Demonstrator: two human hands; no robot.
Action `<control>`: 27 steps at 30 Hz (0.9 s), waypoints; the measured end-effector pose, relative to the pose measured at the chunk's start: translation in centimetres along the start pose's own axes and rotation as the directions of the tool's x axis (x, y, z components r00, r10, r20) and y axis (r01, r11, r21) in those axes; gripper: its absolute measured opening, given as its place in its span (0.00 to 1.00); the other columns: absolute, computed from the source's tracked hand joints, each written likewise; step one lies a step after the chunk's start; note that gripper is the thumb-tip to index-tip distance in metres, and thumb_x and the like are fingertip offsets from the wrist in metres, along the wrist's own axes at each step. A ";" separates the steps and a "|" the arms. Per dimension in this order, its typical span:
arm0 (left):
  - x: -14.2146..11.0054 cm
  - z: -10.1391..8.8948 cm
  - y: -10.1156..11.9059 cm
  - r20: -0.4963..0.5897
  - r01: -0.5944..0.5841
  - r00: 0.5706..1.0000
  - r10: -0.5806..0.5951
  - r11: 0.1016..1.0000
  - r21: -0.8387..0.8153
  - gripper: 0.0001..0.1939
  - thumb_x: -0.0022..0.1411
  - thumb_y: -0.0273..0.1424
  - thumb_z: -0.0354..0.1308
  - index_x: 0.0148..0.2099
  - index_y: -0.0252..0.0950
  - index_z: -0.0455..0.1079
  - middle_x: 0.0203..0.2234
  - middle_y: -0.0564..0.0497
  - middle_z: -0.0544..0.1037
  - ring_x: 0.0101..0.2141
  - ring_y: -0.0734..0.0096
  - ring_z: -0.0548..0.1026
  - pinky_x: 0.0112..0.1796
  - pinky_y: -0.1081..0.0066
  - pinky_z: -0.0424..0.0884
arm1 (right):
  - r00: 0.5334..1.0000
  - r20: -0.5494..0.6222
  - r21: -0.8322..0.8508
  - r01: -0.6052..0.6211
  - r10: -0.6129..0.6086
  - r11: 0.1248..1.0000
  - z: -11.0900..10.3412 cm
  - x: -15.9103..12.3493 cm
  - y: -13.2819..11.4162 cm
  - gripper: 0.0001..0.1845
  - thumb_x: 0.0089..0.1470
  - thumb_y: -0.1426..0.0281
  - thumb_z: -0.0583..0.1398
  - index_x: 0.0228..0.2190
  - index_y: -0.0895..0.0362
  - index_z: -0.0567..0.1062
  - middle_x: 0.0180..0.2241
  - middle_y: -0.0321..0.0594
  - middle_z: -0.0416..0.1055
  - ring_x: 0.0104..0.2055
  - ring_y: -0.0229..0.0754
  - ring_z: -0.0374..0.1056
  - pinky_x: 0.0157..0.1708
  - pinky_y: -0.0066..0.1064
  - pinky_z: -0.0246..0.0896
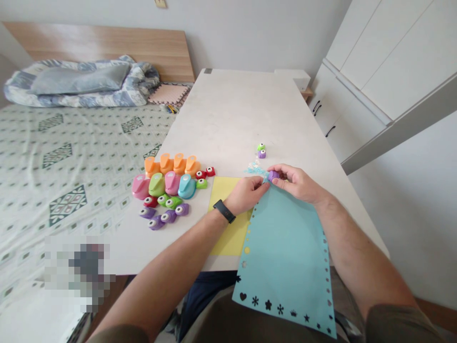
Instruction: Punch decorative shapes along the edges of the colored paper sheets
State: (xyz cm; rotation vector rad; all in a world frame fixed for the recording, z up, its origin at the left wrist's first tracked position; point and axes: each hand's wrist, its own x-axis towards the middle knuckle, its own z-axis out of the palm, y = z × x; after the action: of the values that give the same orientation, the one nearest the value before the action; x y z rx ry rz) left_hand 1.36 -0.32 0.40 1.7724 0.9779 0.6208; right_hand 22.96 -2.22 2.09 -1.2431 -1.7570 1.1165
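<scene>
A light blue sheet of paper point(289, 247), with shaped holes cut along its sides and near edge, hangs partly over the table's front edge. My right hand point(294, 183) is closed around a small purple paper punch point(273, 176) at the sheet's far edge. With fingers pinched at the far left corner, my left hand point(248, 193) grips the blue paper close to the punch. Cut-out paper bits point(255, 167) lie just beyond the left hand. Under the left wrist, a yellow sheet point(228, 238) rests flat, partly covered by the blue one.
Several orange craft punches point(173, 164) stand at the left, with pink, green and blue ones point(162, 186) and small purple punches point(167, 216) before them. A small green punch point(262, 146) and another purple one point(262, 154) sit farther back. A bed point(89, 143) adjoins the white table point(243, 105).
</scene>
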 end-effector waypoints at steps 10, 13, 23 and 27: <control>0.0 0.1 -0.1 -0.008 -0.007 1.000 0.007 1.000 0.014 0.23 0.68 0.47 0.54 0.27 0.36 0.59 0.21 0.58 0.57 0.24 0.77 0.56 0.26 0.72 0.50 | 1.000 0.013 -0.026 0.002 -0.002 1.000 0.0 0.0 0.0 0.24 0.61 0.57 0.64 0.56 0.51 0.76 0.47 0.43 0.77 0.48 0.49 0.72 0.53 0.44 0.68; 0.0 0.0 -0.1 -0.013 -0.006 1.000 0.007 1.000 0.019 0.24 0.68 0.47 0.54 0.26 0.36 0.58 0.20 0.58 0.57 0.24 0.77 0.55 0.26 0.71 0.50 | 1.000 0.023 -0.031 0.015 -0.014 0.999 0.0 0.1 0.0 0.24 0.61 0.57 0.64 0.56 0.50 0.76 0.48 0.42 0.77 0.49 0.49 0.71 0.54 0.44 0.67; 0.1 0.0 -0.2 -0.018 -0.024 1.000 0.024 0.999 0.030 0.23 0.68 0.46 0.53 0.26 0.37 0.57 0.20 0.58 0.57 0.24 0.76 0.56 0.26 0.71 0.50 | 1.000 0.012 -0.034 0.000 0.000 0.999 0.0 0.1 -0.1 0.24 0.61 0.57 0.64 0.56 0.50 0.76 0.46 0.42 0.77 0.47 0.48 0.71 0.51 0.42 0.69; 0.1 0.0 -0.2 -0.012 -0.020 1.000 0.021 1.000 0.022 0.23 0.68 0.46 0.53 0.27 0.37 0.58 0.21 0.57 0.58 0.24 0.76 0.56 0.26 0.71 0.50 | 1.000 0.008 -0.029 0.007 -0.007 1.000 0.0 0.0 -0.2 0.24 0.61 0.57 0.64 0.56 0.50 0.77 0.46 0.43 0.77 0.47 0.49 0.71 0.51 0.43 0.69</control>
State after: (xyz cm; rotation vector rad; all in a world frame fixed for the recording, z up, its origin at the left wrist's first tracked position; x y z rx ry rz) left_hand 1.37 -0.20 0.20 1.8015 0.9790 0.6367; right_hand 22.84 -2.26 2.27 -1.2503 -1.7885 1.0967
